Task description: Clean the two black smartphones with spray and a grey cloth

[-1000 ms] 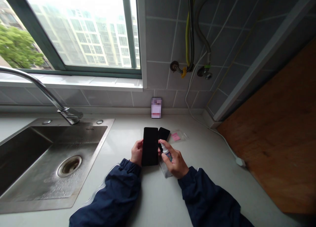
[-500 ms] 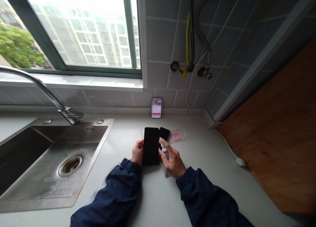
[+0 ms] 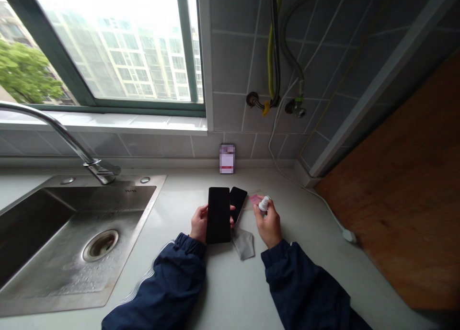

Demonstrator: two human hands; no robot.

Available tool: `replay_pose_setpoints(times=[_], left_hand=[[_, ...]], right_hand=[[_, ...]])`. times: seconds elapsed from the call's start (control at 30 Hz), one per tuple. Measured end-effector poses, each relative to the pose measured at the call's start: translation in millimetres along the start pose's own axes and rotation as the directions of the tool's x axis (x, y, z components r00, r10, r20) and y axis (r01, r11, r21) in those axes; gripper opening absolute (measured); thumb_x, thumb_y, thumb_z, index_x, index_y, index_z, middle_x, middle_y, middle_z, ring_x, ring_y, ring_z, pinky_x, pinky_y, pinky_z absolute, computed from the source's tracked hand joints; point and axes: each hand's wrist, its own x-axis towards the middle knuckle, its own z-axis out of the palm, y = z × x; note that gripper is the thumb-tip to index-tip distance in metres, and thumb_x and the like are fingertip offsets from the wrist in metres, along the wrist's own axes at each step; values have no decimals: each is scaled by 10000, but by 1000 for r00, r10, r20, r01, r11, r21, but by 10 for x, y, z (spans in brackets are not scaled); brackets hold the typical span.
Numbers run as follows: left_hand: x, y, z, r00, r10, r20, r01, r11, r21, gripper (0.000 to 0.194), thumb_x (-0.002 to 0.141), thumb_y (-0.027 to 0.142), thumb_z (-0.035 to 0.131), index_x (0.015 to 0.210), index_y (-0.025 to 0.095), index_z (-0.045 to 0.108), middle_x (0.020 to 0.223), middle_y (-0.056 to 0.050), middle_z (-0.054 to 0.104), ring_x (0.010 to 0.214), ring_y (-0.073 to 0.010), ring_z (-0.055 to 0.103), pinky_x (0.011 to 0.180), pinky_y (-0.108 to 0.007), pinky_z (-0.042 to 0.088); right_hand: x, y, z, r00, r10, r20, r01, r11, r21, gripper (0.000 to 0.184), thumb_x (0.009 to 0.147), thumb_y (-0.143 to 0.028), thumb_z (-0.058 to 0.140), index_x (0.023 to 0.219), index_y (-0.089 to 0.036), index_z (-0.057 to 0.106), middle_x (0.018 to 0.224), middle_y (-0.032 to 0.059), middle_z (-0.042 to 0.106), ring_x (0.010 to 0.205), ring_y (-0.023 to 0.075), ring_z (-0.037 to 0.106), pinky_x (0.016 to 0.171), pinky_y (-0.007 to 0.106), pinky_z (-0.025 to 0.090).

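My left hand point(image 3: 199, 223) is closed around a large black-screened phone point(image 3: 218, 216), its fingertips showing at the phone's right edge. The dark screen faces up toward me. In my right hand point(image 3: 269, 224) is a small white spray bottle point(image 3: 263, 203), gripped around its body, with the white top sticking out above the fingers. A second, smaller phone point(image 3: 238, 200) lies on the counter, partly behind the held one. Just below it rests a grey cloth point(image 3: 245, 244). A clear plastic packet with a pink label point(image 3: 255, 199) is partly hidden by my right hand.
A steel sink point(image 3: 108, 291) with a chrome faucet point(image 3: 72, 141) is on the left. Against the tiled wall leans a lit, blurred screen point(image 3: 227, 159). A white cable with a plug point(image 3: 348, 235) runs along the right, near a wooden panel point(image 3: 406, 196).
My right hand has moved right with the spray bottle, away from the large phone, uncovering the grey cloth and more of the smaller phone. My left hand keeps its hold.
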Motion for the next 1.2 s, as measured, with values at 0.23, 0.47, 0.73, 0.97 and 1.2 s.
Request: replay_pose_setpoints(times=[0.23,0.47,0.73,0.97,1.2], left_hand=[[5,20,-22,993,-17,115,11,999,46,603,854,472,475,1144,-10,691,851,-230,745,766,-364,707,738,-464,542],[27,16,-71,984,-19,177,5,997,81,655,869,507,446,1168,-26,681,874,-242,740,785,-365,698,758,-453,525],[21,30,-81,971,-31,238,1,992,127,677,904,498,391,1212,-45,654,897,-240,739,807,-345,699,773,-436,517],[36,20,-85,978,1,209,-22,995,99,629,882,498,437,1165,-9,681,911,-232,744,806,-354,700,776,-459,529],[33,23,-71,988,18,152,-37,991,128,630,855,518,470,1160,16,696,918,-226,746,811,-345,706,784,-466,543]], right_hand=[[6,168,13,998,58,-26,-58,998,-22,228,880,-408,630,983,-204,618,811,24,660,715,199,608,713,317,490],[-17,183,14,999,39,-2,-39,999,-16,197,855,-362,641,970,-202,629,898,54,694,831,231,649,811,353,497],[46,219,-40,999,26,-41,-26,1000,1,172,825,-317,644,949,-202,612,878,51,685,808,228,640,811,368,495],[65,23,-153,974,-117,-194,112,993,-37,458,814,-326,697,1222,-195,534,1203,124,612,1099,270,596,886,404,487],[-224,-354,-226,863,-506,3,506,862,-27,131,901,-138,580,985,-237,599,755,-20,573,578,127,505,574,261,424]])
